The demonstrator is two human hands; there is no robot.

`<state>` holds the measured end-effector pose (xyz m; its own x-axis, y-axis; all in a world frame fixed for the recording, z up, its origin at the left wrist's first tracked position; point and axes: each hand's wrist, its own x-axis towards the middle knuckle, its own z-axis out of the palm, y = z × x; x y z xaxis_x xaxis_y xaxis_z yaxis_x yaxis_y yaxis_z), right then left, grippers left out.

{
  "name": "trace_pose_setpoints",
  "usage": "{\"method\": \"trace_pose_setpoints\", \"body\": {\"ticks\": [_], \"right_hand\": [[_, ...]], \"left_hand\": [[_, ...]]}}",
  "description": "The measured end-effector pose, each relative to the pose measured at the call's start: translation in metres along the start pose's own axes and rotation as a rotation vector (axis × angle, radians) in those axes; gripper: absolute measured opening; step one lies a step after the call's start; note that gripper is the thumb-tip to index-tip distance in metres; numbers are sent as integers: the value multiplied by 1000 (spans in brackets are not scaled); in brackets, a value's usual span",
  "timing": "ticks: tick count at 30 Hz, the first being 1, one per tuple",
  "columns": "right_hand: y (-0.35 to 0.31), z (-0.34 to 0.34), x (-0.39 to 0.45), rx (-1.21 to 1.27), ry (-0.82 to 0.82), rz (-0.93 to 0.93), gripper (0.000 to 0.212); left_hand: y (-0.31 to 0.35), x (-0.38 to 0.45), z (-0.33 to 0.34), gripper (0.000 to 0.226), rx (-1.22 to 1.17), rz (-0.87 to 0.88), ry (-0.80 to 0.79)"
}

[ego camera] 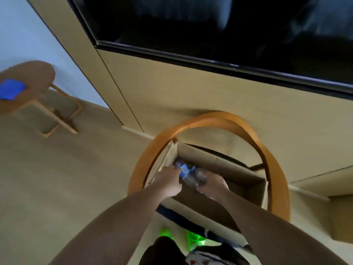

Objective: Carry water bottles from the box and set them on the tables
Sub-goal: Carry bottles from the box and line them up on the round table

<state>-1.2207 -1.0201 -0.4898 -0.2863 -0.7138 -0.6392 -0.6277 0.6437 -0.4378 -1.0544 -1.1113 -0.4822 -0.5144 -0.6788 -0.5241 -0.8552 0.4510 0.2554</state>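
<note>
Beige flooring carries an open cardboard box [219,165], inside which left hand [168,181] and right hand [213,185] fingers clamp water bottles [191,175].

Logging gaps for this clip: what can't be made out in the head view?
- Clear plastic water bottles with blue labels: count hidden by left hand and right hand.
- Open brown cardboard box: floor in shadow, near wall behind the forearms.
- Round wooden side table: cut off by left edge; blue item on it too blurred to identify.

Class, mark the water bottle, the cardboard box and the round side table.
water bottle [188,174], head view, blue label.
cardboard box [219,161], head view, inner far wall.
round side table [36,73], head view, bare top.
</note>
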Motion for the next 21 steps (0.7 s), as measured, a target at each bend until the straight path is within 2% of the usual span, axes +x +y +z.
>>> {"method": "trace_pose_setpoints", "body": {"ticks": [2, 7, 9, 13, 17, 21], "right_hand": [[7, 4, 9, 43, 6, 87, 72], [33, 30, 40, 103, 6, 284, 62], [43, 44, 57, 90, 6, 330, 63], [67, 69, 100, 20, -9, 351, 83], [80, 92, 144, -179, 19, 306, 109], [82, 110, 168, -299, 55, 340, 116]], "left_hand": [[1, 20, 10, 55, 43, 54, -60], [-1, 73, 43, 50, 108, 168, -118], [-3, 97, 56, 55, 111, 209, -134], [-12, 141, 77, 68, 168, 245, -142], [-25, 170, 104, 75, 253, 300, -165], [-33, 181, 130, 83, 411, 377, -112]]}}
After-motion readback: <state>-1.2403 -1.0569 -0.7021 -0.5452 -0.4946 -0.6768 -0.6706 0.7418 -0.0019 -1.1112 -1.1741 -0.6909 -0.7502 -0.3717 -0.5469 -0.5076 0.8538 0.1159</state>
